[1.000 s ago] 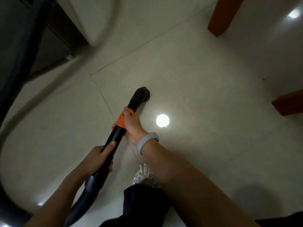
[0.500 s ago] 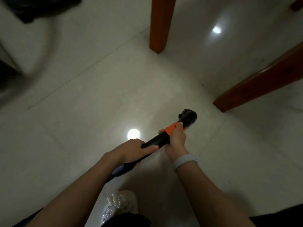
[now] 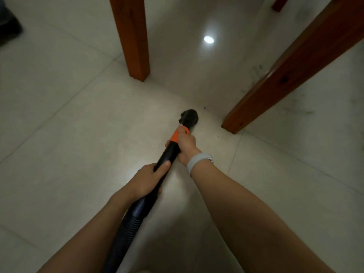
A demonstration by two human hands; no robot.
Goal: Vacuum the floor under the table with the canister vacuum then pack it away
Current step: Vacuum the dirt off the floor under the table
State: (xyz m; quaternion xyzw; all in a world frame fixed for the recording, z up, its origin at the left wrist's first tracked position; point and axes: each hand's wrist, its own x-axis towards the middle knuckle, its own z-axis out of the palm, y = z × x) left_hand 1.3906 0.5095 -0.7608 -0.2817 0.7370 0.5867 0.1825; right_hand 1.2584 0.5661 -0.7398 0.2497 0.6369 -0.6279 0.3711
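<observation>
Pale floor tiles [image 3: 69, 119] spread between two wooden table legs [image 3: 134, 36], where both hands steer a vacuum tube [image 3: 169, 152]: right hand [image 3: 185, 144] wrapped near its orange collar to aim the nozzle [image 3: 189, 116], left hand [image 3: 145, 180] clasping lower, steadying the hose [image 3: 126, 233]

Ribbed hose [image 3: 126, 231] and table legs [image 3: 131, 36] cut off

Below me is a pale, glossy tiled floor [image 3: 59, 119] with thin grout lines crossing it. Two reddish-brown wooden table legs [image 3: 132, 36] [image 3: 291, 73] stand ahead of me, with the foot of a third [image 3: 279, 3] at the top edge. A round lamp reflection [image 3: 208, 39] glares between them, and faint dark scuff marks [image 3: 258, 68] smudge the tile at right.
</observation>
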